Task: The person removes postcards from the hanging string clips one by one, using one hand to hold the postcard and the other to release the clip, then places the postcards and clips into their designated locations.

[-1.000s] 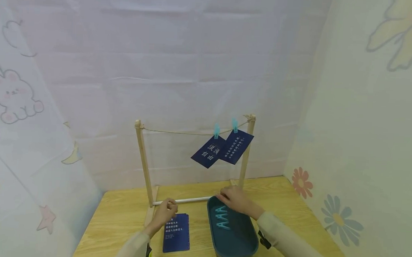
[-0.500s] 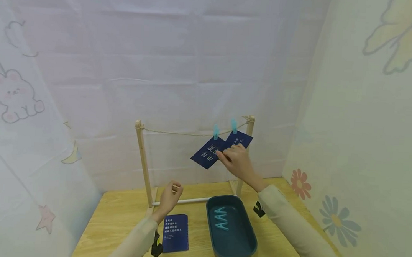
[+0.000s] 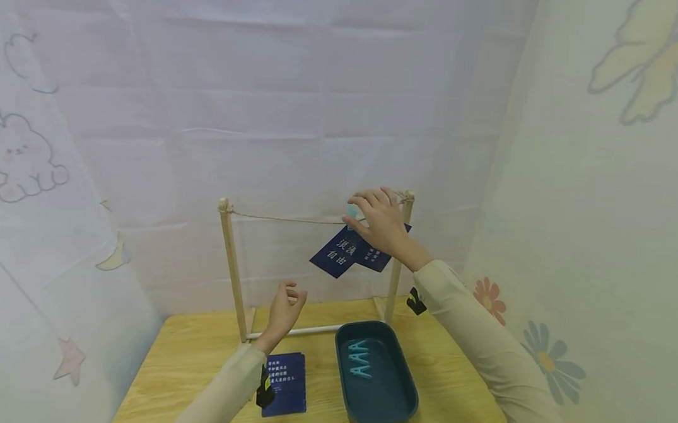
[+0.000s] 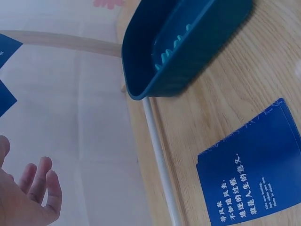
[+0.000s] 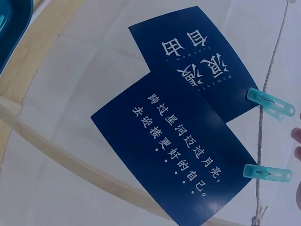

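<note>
My right hand (image 3: 379,221) is raised at the twine (image 3: 282,219), fingers spread and bent around the clothespins without gripping. In the right wrist view its fingertips (image 5: 297,135) lie just beyond the ends of two light blue clothespins, one upper (image 5: 273,101), one lower (image 5: 268,173). Each pins a navy card by a corner: one with large white characters (image 5: 207,42), the other (image 5: 164,141) with two text lines, overlapping it. My left hand (image 3: 285,310) hovers above the table, holding nothing, its fingers loosely curled. A stack of navy cards (image 3: 291,392) lies below it.
A dark teal bin (image 3: 388,390) stands right of the card stack, with several light blue clothespins (image 3: 359,360) inside. Wooden posts, left (image 3: 231,267) and right (image 3: 397,283), hold up the twine; a white bar (image 3: 317,330) joins their feet. Printed cloth walls surround the wooden table (image 3: 162,368).
My right hand has risen from the bin, past the hanging cards, to the clothespins on the twine. My left hand has lifted slightly above the card stack.
</note>
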{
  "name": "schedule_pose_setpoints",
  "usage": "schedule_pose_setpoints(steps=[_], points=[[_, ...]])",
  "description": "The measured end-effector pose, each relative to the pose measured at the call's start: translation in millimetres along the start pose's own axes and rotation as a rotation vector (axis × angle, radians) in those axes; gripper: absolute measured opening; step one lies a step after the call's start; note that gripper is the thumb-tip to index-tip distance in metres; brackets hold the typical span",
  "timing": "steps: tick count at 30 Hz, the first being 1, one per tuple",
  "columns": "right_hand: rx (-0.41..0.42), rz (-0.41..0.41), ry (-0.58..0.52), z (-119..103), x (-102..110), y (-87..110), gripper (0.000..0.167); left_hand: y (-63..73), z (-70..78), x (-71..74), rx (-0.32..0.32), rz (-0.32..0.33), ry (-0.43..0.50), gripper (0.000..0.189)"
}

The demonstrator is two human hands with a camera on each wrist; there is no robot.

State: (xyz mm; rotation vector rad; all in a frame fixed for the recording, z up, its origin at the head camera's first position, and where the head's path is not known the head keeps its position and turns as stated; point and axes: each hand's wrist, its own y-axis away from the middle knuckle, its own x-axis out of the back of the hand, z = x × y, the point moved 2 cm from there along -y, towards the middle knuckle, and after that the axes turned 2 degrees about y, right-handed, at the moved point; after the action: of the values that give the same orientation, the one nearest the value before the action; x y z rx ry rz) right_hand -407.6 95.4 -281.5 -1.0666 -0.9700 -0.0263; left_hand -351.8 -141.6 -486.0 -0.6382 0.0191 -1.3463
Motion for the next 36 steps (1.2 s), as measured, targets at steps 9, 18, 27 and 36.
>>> schedule_pose_setpoints(steps=[9, 18, 27, 36], points=[[-0.071, -0.182, 0.029, 3, -10, 0.0, 0.046, -7.5, 10.1, -9.7, 0.023, 0.001, 0.008, 0.044], [-0.165, -0.286, -0.088, -1, -11, 3.0, 0.043, -16.8, 24.2, -14.9, 0.014, -0.023, 0.07, 0.053], [-0.171, -0.27, -0.128, -1, -13, 6.3, 0.041, -21.0, 39.4, -26.2, 0.007, -0.004, 0.121, 0.048], [-0.199, -0.218, -0.208, 1, -17, 9.6, 0.036, -24.0, 45.4, -29.4, 0.013, 0.067, 0.188, 0.025]])
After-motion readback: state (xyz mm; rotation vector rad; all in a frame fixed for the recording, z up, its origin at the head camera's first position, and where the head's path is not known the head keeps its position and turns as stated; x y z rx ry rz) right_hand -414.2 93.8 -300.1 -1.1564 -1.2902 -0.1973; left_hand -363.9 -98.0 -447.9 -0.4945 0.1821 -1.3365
